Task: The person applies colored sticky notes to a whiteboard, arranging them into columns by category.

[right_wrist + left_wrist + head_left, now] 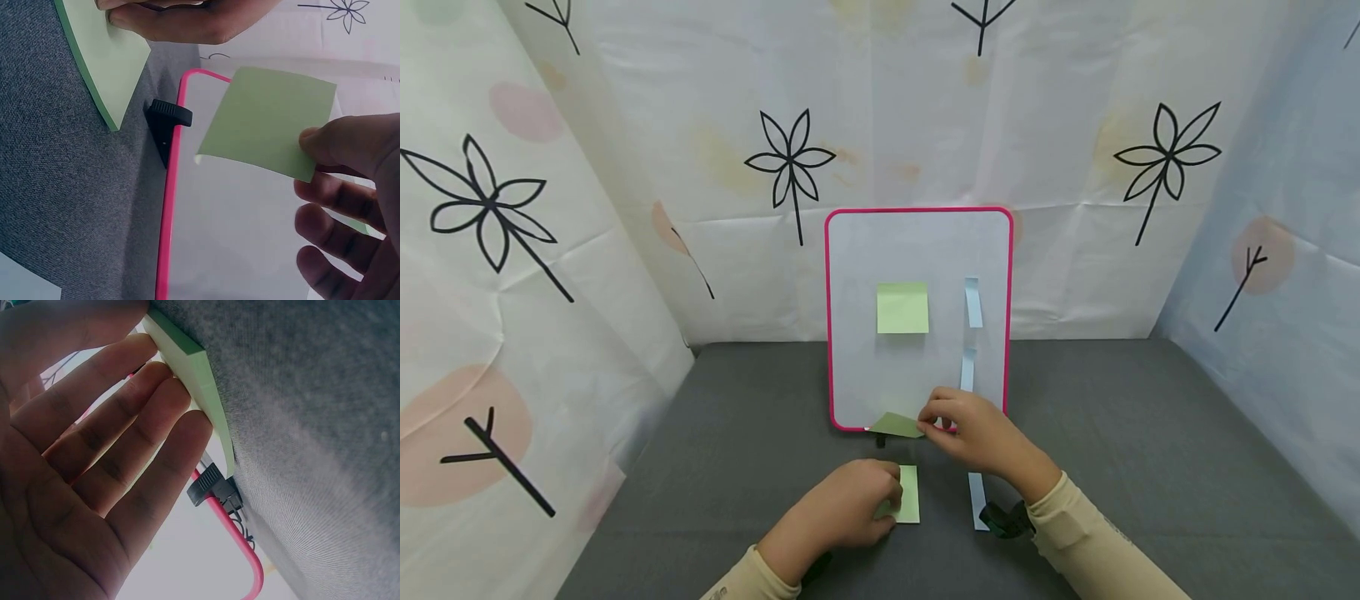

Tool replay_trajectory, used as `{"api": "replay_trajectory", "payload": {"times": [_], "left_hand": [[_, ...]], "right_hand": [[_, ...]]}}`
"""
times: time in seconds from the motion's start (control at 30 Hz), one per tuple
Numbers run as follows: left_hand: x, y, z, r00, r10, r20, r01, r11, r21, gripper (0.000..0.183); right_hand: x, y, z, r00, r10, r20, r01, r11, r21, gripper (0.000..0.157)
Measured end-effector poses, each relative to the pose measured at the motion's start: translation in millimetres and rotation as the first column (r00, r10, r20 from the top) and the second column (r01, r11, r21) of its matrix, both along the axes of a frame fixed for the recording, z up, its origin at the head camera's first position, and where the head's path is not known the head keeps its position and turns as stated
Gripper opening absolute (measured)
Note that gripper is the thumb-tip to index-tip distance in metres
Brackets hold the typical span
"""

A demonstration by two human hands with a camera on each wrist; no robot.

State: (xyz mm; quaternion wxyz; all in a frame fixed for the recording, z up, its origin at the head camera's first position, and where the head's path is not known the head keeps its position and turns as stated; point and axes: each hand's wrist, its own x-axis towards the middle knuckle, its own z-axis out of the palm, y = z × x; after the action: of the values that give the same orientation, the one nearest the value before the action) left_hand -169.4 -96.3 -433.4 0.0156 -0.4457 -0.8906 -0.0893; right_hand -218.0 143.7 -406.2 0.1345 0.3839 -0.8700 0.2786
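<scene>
My right hand [981, 429] pinches one green sticky note [265, 119] by its edge between thumb and forefinger, in front of the whiteboard's [857, 367] lower part. In the head view the held note looks tilted; whether it touches the board I cannot tell. The left hand [850, 504] rests its fingertips on a pad of green sticky notes [910, 496] lying on the table before the board. From the left wrist, the fingers look fairly straight against the pad [197, 378]. Another green note [902, 308] is stuck on the board's upper middle.
Two light blue strips [973, 302] are stuck along the board's right side. On the grey table [1120, 433], another blue strip [977, 500] lies near the right wrist. A black clip [169, 114] holds the pink frame's bottom. Patterned cloth [910, 125] stands behind.
</scene>
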Motion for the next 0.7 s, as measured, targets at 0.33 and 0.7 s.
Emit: {"api": "replay_trajectory", "payload": {"times": [0.33,0.7], "left_hand": [[-0.9,0.0,-2.3,0.999,-0.002,-0.041,0.002,1.0,-0.01,0.01],[0.3,0.1,-0.4,1.0,0.004,-0.023,-0.004,1.0,-0.011,0.009]], "right_hand": [[-2.9,0.8,2.5,0.992,-0.003,-0.13,-0.013,0.993,-0.121,0.008],[-4.9,2.3,2.7,0.974,-0.019,-0.225,-0.018,0.987,-0.16,0.013]]}}
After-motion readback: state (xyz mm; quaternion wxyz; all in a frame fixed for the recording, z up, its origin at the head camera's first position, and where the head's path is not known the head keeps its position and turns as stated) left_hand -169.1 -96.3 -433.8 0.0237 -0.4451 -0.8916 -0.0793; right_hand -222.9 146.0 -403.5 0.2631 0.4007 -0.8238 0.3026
